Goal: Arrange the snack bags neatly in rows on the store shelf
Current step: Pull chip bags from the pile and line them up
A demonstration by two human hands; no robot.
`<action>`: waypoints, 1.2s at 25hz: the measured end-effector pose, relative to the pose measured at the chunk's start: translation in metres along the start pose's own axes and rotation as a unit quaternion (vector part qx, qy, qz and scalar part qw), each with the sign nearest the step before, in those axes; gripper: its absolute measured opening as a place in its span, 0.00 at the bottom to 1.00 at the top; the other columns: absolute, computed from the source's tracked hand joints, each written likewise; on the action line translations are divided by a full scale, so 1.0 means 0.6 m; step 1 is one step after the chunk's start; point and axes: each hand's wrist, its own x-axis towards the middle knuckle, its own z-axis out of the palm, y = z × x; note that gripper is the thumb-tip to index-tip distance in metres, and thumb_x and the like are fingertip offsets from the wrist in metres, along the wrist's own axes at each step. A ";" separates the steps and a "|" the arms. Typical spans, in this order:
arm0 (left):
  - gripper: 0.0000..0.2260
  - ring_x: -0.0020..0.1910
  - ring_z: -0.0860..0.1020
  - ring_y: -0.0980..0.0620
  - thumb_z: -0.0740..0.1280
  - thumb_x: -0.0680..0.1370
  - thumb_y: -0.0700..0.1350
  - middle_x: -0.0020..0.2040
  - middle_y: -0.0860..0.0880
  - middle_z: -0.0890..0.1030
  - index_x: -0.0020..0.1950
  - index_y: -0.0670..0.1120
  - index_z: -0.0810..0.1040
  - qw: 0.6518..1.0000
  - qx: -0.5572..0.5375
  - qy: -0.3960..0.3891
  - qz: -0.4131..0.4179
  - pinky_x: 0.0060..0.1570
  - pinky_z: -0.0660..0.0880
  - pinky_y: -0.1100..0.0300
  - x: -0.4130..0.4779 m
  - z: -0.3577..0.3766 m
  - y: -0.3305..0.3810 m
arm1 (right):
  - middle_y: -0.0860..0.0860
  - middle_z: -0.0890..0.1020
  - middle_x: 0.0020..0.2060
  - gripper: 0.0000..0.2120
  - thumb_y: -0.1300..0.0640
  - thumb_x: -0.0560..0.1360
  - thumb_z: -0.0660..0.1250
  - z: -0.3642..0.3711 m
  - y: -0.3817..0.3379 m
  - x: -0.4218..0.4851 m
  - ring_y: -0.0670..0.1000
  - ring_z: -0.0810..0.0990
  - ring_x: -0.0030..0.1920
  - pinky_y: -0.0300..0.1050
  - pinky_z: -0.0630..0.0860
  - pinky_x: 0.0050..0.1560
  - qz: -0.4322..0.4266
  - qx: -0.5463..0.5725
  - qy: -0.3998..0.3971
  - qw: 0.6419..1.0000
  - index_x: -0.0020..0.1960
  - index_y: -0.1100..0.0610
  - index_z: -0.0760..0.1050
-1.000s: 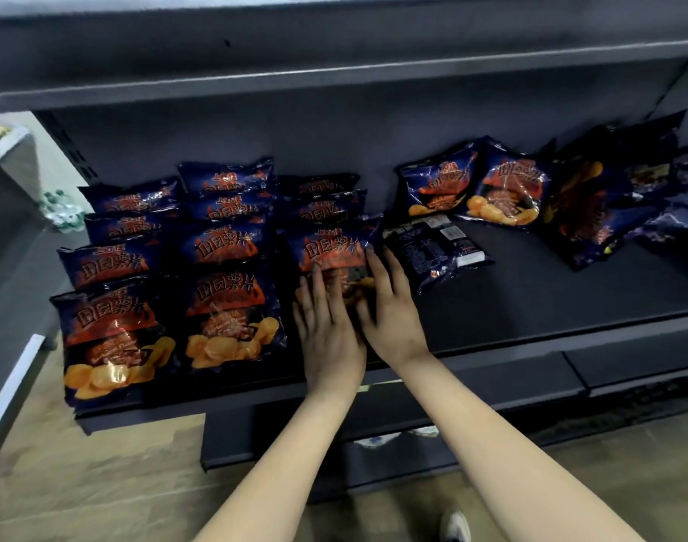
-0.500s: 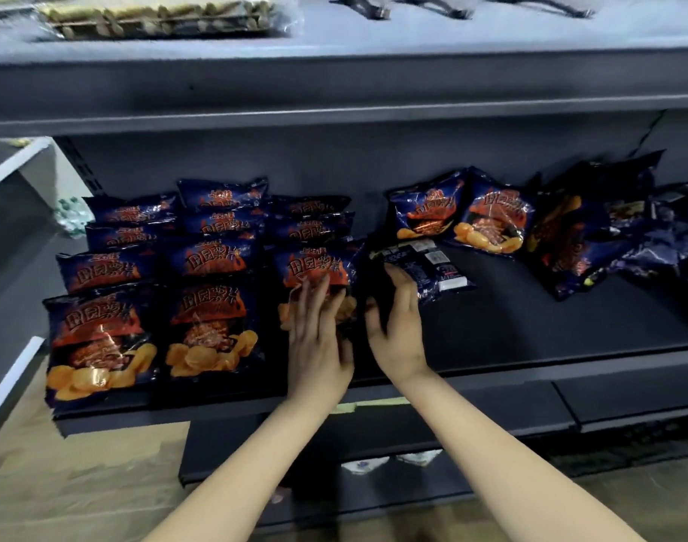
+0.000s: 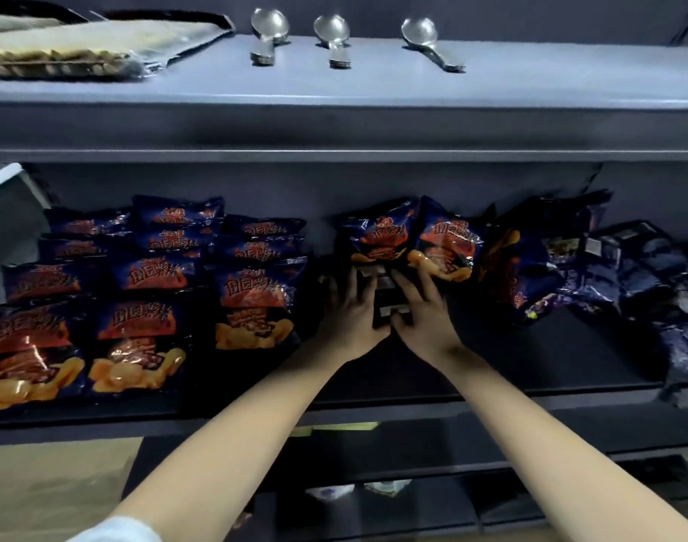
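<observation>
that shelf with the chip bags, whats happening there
A person is stocking snack bags on a dark store shelf. Both hands, left hand and right hand, are on a dark bag lying back side up in the middle of the shelf. To the left, three rows of chip bags already lie overlapped and tidy. Two more bags lean on the back wall just behind the hands, and a loose pile waits on the right.

Rows of snack bags (image 3: 139, 291) lie left on the shelf (image 3: 530, 365). More bags (image 3: 608, 267) lie piled right. Spoons (image 3: 330, 41) lie on the shelf above.
</observation>
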 end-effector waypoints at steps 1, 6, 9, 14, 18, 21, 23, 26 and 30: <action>0.38 0.73 0.40 0.33 0.63 0.75 0.58 0.77 0.42 0.41 0.77 0.50 0.46 1.000 0.031 0.004 0.003 0.71 0.45 0.38 0.004 0.011 -0.001 | 0.50 0.45 0.77 0.33 0.57 0.74 0.62 0.004 0.005 -0.003 0.53 0.43 0.76 0.61 0.47 0.73 0.004 -0.004 -0.027 1.000 0.75 0.44 0.53; 0.36 0.74 0.38 0.35 0.61 0.76 0.59 0.77 0.45 0.42 0.77 0.52 0.45 0.998 0.053 0.029 -0.007 0.71 0.50 0.37 0.008 0.034 -0.004 | 0.50 0.49 0.77 0.32 0.58 0.76 0.60 0.012 0.022 -0.001 0.52 0.45 0.76 0.57 0.44 0.73 -0.019 -0.002 -0.103 0.995 0.76 0.46 0.50; 0.34 0.74 0.40 0.36 0.58 0.77 0.59 0.77 0.45 0.43 0.77 0.52 0.44 0.993 0.107 0.058 0.003 0.71 0.56 0.41 0.001 0.047 -0.007 | 0.52 0.54 0.76 0.31 0.56 0.77 0.61 0.017 0.033 -0.002 0.52 0.49 0.76 0.54 0.45 0.74 -0.037 0.003 -0.098 0.994 0.76 0.47 0.52; 0.32 0.75 0.45 0.37 0.57 0.78 0.58 0.77 0.44 0.46 0.77 0.51 0.45 0.988 0.141 0.067 -0.009 0.68 0.64 0.46 -0.001 0.049 -0.005 | 0.52 0.57 0.75 0.30 0.54 0.77 0.62 0.013 0.042 0.002 0.51 0.53 0.75 0.50 0.48 0.73 -0.057 0.024 -0.104 0.993 0.76 0.47 0.54; 0.30 0.72 0.57 0.38 0.64 0.75 0.53 0.73 0.42 0.60 0.74 0.47 0.59 0.987 0.128 0.100 0.020 0.63 0.69 0.45 -0.008 0.029 0.002 | 0.50 0.59 0.74 0.35 0.60 0.73 0.66 -0.013 0.039 -0.002 0.49 0.57 0.74 0.39 0.54 0.72 -0.068 0.116 -0.057 0.989 0.75 0.50 0.54; 0.27 0.69 0.63 0.43 0.64 0.76 0.52 0.71 0.46 0.66 0.73 0.48 0.62 0.983 0.087 0.156 0.039 0.59 0.72 0.48 -0.029 -0.006 0.029 | 0.50 0.60 0.74 0.39 0.66 0.70 0.67 -0.053 0.055 0.004 0.47 0.56 0.74 0.35 0.53 0.71 -0.084 0.187 -0.026 0.978 0.75 0.51 0.54; 0.24 0.66 0.68 0.45 0.62 0.77 0.52 0.69 0.46 0.70 0.72 0.48 0.64 0.981 -0.001 0.191 0.017 0.57 0.72 0.53 -0.049 -0.043 0.042 | 0.49 0.59 0.75 0.40 0.65 0.69 0.67 -0.070 0.072 0.010 0.47 0.55 0.75 0.44 0.53 0.75 -0.089 0.241 -0.030 0.966 0.75 0.48 0.54; 0.19 0.60 0.75 0.48 0.60 0.79 0.51 0.61 0.46 0.77 0.69 0.49 0.68 0.969 -0.185 0.161 -0.022 0.50 0.69 0.64 -0.081 -0.103 0.040 | 0.48 0.58 0.75 0.40 0.66 0.71 0.67 -0.092 0.074 0.010 0.46 0.56 0.75 0.51 0.56 0.74 -0.054 0.367 -0.096 0.923 0.74 0.42 0.53; 0.14 0.58 0.69 0.56 0.59 0.79 0.52 0.55 0.57 0.73 0.65 0.54 0.71 0.923 -0.338 0.057 -0.175 0.54 0.66 0.68 -0.136 -0.158 0.031 | 0.46 0.62 0.72 0.36 0.61 0.73 0.69 -0.107 0.042 0.002 0.45 0.60 0.71 0.44 0.59 0.72 -0.087 0.362 -0.193 0.908 0.74 0.45 0.54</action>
